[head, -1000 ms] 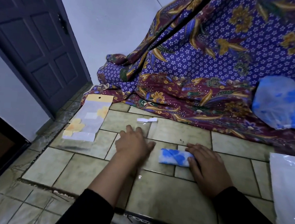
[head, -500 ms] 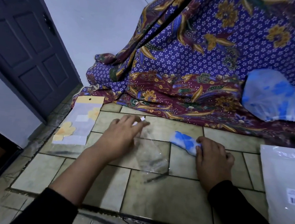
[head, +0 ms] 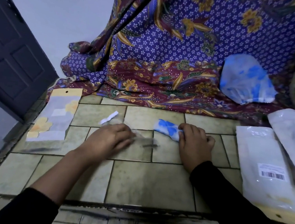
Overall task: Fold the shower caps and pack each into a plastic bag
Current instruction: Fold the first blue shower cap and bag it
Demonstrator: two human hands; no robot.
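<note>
Head view: two hands in black sleeves reach out over a tiled floor (head: 145,183). The right hand (head: 195,148) is curled round one end of a folded shower cap (head: 167,128), white with blue flowers, and holds it down on the tiles. The cap sticks out from the hand toward 10 o'clock.

The left hand (head: 110,139) is at 9 o'clock from the cap, near it but not touching it. It rests on a clear plastic bag (head: 141,138) that lies flat between the two hands. This hand is blurry, so I cannot tell if its fingers pinch the bag or just press it.

A small white strip (head: 109,119) lies just past the left hand at 12 o'clock. Farther off at 9 o'clock lies a flat pack with yellow flowers (head: 55,119). At 3 o'clock from the right hand lie big white bags (head: 264,154), one with a barcode label (head: 272,174).

A purple and red flowered cloth (head: 165,59) hangs at 12 o'clock. A puffy blue shower cap (head: 245,81) sits on it at 1 o'clock. A dark door (head: 14,55) stands at 10 o'clock.
</note>
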